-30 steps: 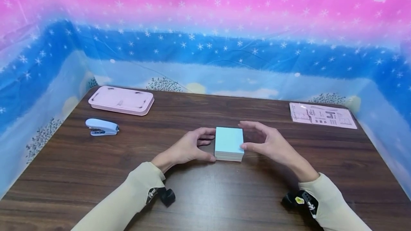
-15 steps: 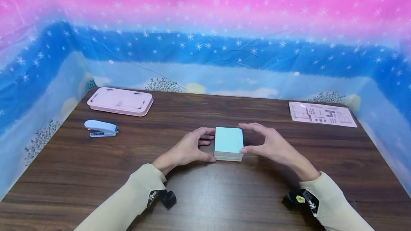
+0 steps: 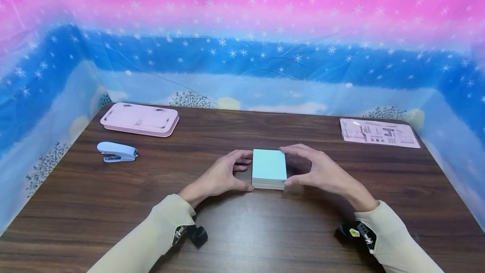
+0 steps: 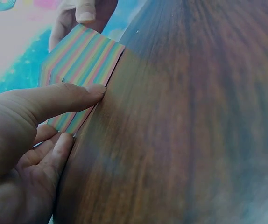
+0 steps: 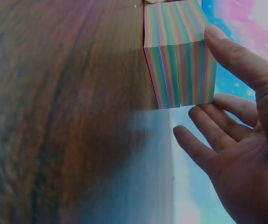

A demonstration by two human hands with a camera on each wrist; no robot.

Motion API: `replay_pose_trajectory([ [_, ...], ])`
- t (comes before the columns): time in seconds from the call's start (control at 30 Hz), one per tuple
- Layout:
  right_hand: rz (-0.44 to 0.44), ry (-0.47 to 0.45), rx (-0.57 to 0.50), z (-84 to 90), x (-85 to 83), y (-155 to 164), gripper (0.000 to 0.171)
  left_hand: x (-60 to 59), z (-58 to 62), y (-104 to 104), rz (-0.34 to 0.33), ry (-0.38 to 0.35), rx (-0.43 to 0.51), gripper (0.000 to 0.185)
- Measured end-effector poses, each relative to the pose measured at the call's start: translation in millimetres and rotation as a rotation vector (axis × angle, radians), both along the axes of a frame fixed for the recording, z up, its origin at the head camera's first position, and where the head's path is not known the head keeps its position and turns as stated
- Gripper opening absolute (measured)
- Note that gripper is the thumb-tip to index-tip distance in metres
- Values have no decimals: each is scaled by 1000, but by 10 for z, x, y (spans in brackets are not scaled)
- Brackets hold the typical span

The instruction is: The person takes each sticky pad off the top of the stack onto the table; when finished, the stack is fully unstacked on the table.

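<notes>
Between my left hand (image 3: 221, 176) and right hand (image 3: 322, 172), thumbs and fingertips pinch the paper block's (image 3: 269, 175) sides; loose sheets probably shear, so grip low.

A desk set up for paper and stationery work, screened off on three sides.

From where I stand it looks like a small office-style or craft corner: a dark wood-grain table (image 3: 113, 205) carries a pale blue stapler (image 3: 116, 151), a flat pink case (image 3: 139, 119), a printed packet in a clear sleeve (image 3: 380, 133) and a block of coloured note paper (image 3: 269, 173). A thin plastic sheet (image 3: 242, 33), pink above, blue below and dotted with snowflakes, hangs close round the table and hides whatever room lies behind it.
</notes>
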State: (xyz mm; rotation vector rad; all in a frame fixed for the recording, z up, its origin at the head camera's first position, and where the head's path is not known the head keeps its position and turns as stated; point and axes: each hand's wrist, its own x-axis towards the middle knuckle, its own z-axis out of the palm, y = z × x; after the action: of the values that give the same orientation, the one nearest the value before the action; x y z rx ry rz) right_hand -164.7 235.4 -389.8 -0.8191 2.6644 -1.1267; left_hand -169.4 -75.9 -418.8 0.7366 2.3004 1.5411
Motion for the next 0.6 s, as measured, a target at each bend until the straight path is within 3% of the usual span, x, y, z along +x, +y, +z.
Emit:
replay_pose_trajectory([
  [0.6, 5, 56, 0, 17, 13, -21, 81, 8, 5, -13, 4, 8, 6, 85],
])
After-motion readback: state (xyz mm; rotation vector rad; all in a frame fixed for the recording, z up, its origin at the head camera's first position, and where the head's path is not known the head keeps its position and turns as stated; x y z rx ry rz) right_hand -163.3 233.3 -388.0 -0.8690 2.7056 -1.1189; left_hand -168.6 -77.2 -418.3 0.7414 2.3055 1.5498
